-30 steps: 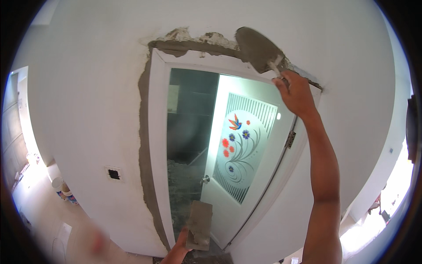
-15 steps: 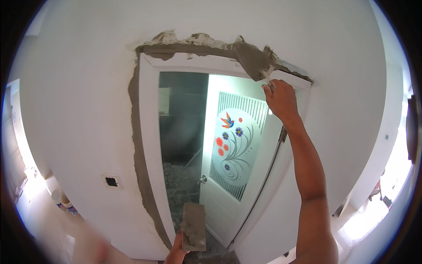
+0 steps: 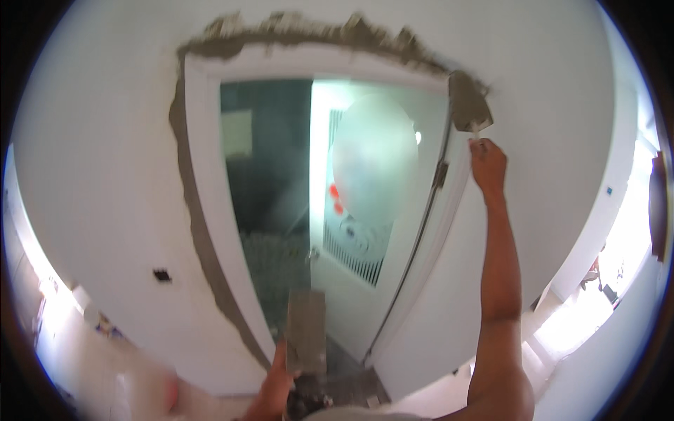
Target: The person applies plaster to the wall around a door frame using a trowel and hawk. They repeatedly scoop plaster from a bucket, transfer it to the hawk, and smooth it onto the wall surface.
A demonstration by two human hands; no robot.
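Observation:
My right hand (image 3: 488, 161) is closed around the handle of a pointed trowel (image 3: 469, 102), its blade coated with grey mortar. The blade lies against the wall at the upper right corner of the white door frame (image 3: 203, 133). Low in the middle, my left hand (image 3: 279, 365) grips a rectangular plastering float (image 3: 307, 330) whose face is smeared with mortar. Its handle and most of my fingers are hidden behind it. Wet-looking grey mortar (image 3: 184, 147) fills the gap along the frame's left side, and a rougher band (image 3: 302, 35) runs across the top.
A white door (image 3: 344, 288) with a patterned glass panel stands ajar in the frame. Rubble (image 3: 270, 263) covers the floor of the dark room behind. A wall box opening (image 3: 162, 275) sits left of the frame. Bright openings (image 3: 597, 302) show at the sides.
My right hand has carried the trowel rightward along the top to the frame's corner. The view has shifted, so the doorway appears higher and further left. The float's mortar lump no longer shows.

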